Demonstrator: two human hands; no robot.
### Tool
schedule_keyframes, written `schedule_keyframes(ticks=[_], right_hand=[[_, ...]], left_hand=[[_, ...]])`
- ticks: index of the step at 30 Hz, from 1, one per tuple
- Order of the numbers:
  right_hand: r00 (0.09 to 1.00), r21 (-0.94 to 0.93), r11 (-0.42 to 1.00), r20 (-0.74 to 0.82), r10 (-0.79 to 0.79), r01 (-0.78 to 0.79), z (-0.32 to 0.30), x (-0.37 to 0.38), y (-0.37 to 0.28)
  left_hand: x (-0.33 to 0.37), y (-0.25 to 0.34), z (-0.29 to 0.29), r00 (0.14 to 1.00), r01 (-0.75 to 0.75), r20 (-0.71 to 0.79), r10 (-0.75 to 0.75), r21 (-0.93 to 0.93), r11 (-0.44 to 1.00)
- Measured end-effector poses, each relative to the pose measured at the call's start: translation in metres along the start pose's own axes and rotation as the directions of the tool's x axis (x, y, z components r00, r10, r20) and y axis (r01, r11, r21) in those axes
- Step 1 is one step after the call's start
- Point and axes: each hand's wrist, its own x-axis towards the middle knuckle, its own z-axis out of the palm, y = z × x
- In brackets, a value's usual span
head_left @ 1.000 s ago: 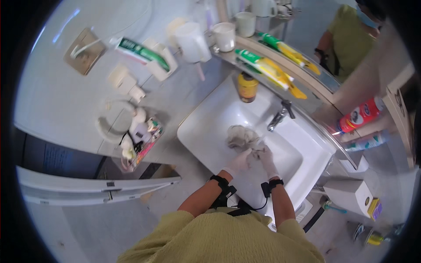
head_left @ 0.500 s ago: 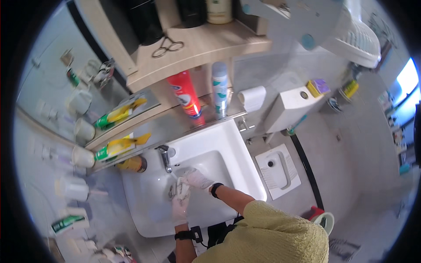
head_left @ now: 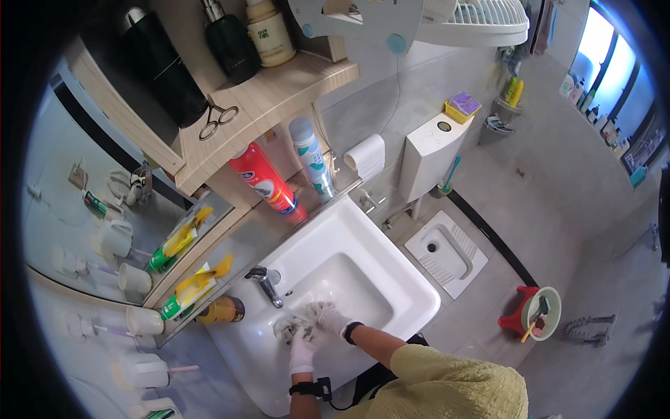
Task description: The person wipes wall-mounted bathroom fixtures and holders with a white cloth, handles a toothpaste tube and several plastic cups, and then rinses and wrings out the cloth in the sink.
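Note:
Both my hands wear thin white gloves and are over the left part of the white sink point(head_left: 412, 297), below the chrome faucet point(head_left: 265, 285). My left hand point(head_left: 301, 353) is closed on a crumpled grey-white cloth point(head_left: 285, 328), wet-looking and partly covered by the fingers. To its right, my right hand point(head_left: 329, 318) has its fingers stretched apart, close to the cloth and low over the basin. I see nothing in its grip. Water appears to lie in the basin around the hands.
A brown bottle point(head_left: 222, 310) stands left of the faucet. Red point(head_left: 269, 180) and blue-white point(head_left: 312, 159) spray cans stand behind the sink under a wooden shelf point(head_left: 272, 94) bearing scissors point(head_left: 218, 122) and several bottles. Right of the sink are a squat toilet point(head_left: 447, 253) and a bucket point(head_left: 549, 311) on a red stool.
My view has shifted, showing more of the floor and window side. The hands, held together before, have parted slightly; the right hand's fingers have spread out beside the cloth.

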Motion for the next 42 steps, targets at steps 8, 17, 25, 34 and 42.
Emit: schedule_keyframes(ticks=[8, 17, 25, 34, 42], right_hand=[[0.925, 0.847, 0.403, 0.379, -0.001, -0.347, -0.064, 0.033, 0.013], [0.954, 0.504, 0.843, 0.298, 0.036, -0.190, -0.072, 0.056, 0.010], [0.813, -0.209, 0.969, 0.583, 0.014, 0.133, -0.052, 0.077, 0.063], [0.859, -0.244, 0.920, 0.487, -0.158, 0.307, 0.005, 0.003, 0.040], [0.679, 0.651, 0.644, 0.683, -0.267, -0.401, -0.078, 0.052, 0.001]], left_hand=[[-0.014, 0.009, 0.045, 0.963, 0.057, -0.229, -0.142, -0.340, 0.939], [-0.010, 0.007, 0.046, 0.900, -0.431, 0.195, 0.390, 0.256, 0.865], [-0.028, 0.019, 0.104, 0.962, -0.219, 0.145, 0.231, -0.097, 0.971], [0.004, -0.002, 0.057, 0.975, -0.036, -0.224, 0.002, -0.147, 0.988], [-0.016, 0.002, 0.048, 0.972, -0.236, -0.075, 0.225, -0.210, 0.949]])
